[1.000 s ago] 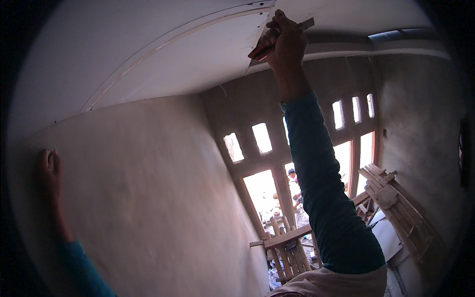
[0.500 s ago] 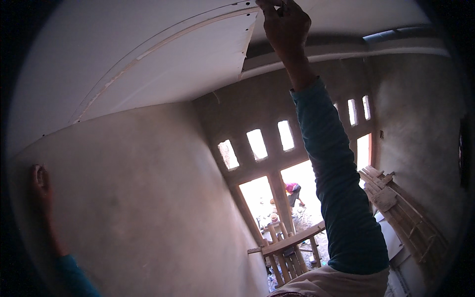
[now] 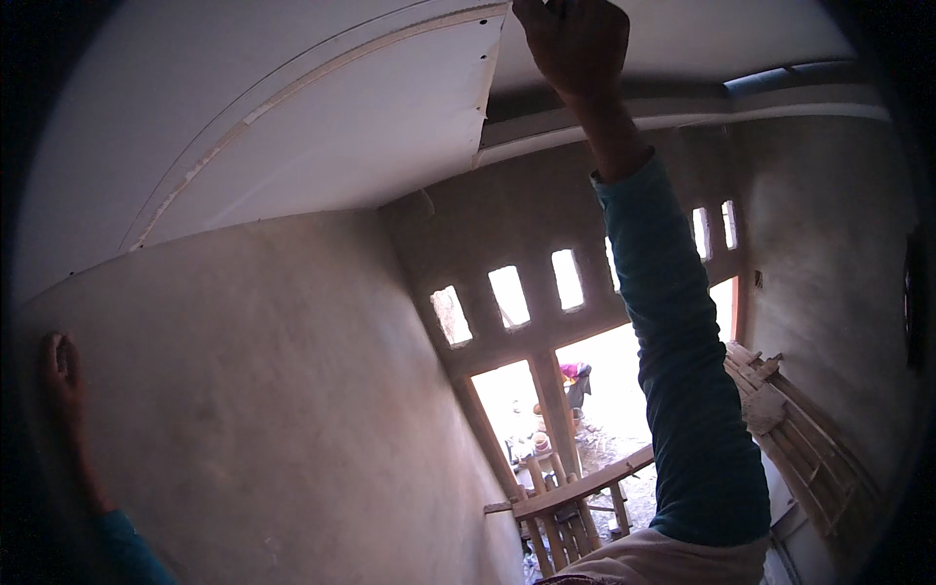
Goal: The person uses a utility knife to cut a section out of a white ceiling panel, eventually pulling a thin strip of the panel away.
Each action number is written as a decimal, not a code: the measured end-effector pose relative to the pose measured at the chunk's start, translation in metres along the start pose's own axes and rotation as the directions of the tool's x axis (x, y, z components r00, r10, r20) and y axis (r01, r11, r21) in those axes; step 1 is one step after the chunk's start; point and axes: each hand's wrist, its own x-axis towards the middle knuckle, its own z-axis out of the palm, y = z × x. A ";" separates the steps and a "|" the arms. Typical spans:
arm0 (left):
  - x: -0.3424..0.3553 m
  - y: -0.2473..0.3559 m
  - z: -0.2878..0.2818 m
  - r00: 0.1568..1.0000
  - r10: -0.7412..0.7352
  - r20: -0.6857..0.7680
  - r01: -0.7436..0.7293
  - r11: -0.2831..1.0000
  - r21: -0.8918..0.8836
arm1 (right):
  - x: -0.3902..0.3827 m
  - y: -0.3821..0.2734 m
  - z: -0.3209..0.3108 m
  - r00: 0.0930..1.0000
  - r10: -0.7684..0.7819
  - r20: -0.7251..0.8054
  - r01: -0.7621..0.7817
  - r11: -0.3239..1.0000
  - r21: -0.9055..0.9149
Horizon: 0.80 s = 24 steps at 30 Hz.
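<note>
My right hand [image 3: 575, 39] is raised to the white ceiling at the edge of a board [image 3: 370, 136], closed around a tool that is mostly hidden by the fingers and the top of the frame. A pale strip [image 3: 244, 122] curves across the board, with dark dots along the board's edge. My left hand [image 3: 60, 375] is at the far left, in front of the plastered wall [image 3: 263, 390] below the ceiling, its fingers curled; what they hold, if anything, I cannot make out.
Small openings [image 3: 509, 297] and tall framed openings [image 3: 502, 409] pierce the far wall. A wooden railing [image 3: 575, 487] stands below. Bamboo scaffolding [image 3: 799, 448] and white sheets [image 3: 780, 497] are at the right. Outside, a person in pink [image 3: 575, 380] bends over rubble.
My right hand has moved upward along the board edge, then a little rightward in view, hiding the red and grey tool. My left hand has shifted down and left. The outside person shows more clearly.
</note>
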 end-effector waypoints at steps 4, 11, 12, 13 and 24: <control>0.003 0.012 -0.010 0.999 -0.033 0.032 0.034 0.999 -0.022 | 0.005 0.001 0.002 0.998 -0.056 -0.008 0.056 0.998 0.009; 0.003 0.021 -0.018 1.000 -0.001 0.003 0.000 0.998 0.055 | -0.024 -0.017 0.022 0.990 -0.143 0.009 0.142 0.988 0.064; 0.003 0.023 -0.019 1.000 -0.013 0.021 0.012 1.000 0.019 | -0.033 -0.018 0.019 0.994 -0.065 0.089 0.069 0.997 -0.035; 0.001 0.022 -0.021 0.999 -0.037 0.015 0.037 0.999 0.023 | -0.037 -0.022 0.022 0.988 0.014 0.154 0.006 0.992 -0.130; 0.014 0.061 -0.033 0.990 -0.105 0.095 0.110 0.993 -0.043 | -0.028 -0.055 0.033 0.663 0.658 0.357 -0.698 0.370 0.612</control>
